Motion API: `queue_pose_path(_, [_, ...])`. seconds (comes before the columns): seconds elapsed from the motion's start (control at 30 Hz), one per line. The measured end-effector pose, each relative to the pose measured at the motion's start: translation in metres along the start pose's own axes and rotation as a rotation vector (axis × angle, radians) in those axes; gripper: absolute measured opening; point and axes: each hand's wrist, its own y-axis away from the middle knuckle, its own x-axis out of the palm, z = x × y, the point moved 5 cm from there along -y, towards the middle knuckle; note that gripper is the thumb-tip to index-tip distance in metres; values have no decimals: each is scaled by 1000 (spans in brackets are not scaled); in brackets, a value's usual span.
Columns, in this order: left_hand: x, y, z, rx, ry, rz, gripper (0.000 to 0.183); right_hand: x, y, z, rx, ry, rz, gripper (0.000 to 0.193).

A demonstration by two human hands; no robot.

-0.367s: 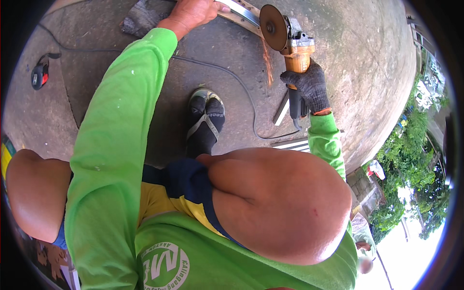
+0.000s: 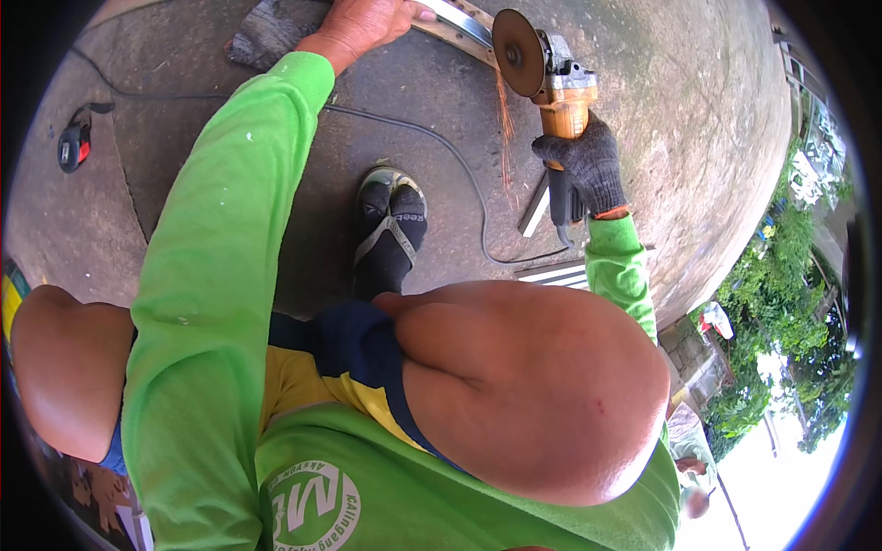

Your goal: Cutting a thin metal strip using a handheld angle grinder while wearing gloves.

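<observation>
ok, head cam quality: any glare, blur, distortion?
Head view: sky at lower right blown out white; fisheye curves the concrete floor, corners black; sparks smeared into orange streaks; highlight on the knee; gloved right hand reasonably sharp.

There is one bare left hand (image 2: 366, 28) and one gloved right hand (image 2: 595, 167) — also one angle grinder (image 2: 564, 112), one disc (image 2: 517, 55), one metal strip (image 2: 462, 20), one tape measure (image 2: 73, 148), one sandal (image 2: 390, 223) and one grey cloth (image 2: 265, 39).
</observation>
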Motion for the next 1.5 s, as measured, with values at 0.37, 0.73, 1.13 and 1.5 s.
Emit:
queue_pose_path(0.37, [2, -1, 0, -14, -29, 7, 25, 0, -7, -6, -20, 39, -30, 48])
queue_pose_path(0.73, [0, -1, 0, -32, -18, 20, 26, 1, -5, 1, -4, 25, -5, 45])
queue_pose_path(1.13, [1, 0, -1, -11, -39, 6, 24, 1, -15, 3, -6, -40, 7, 57])
queue_pose_path(1.5, [0, 0, -2, -8, -30, -1, 24, 0, -19, 2, -21, -33, 17, 56])
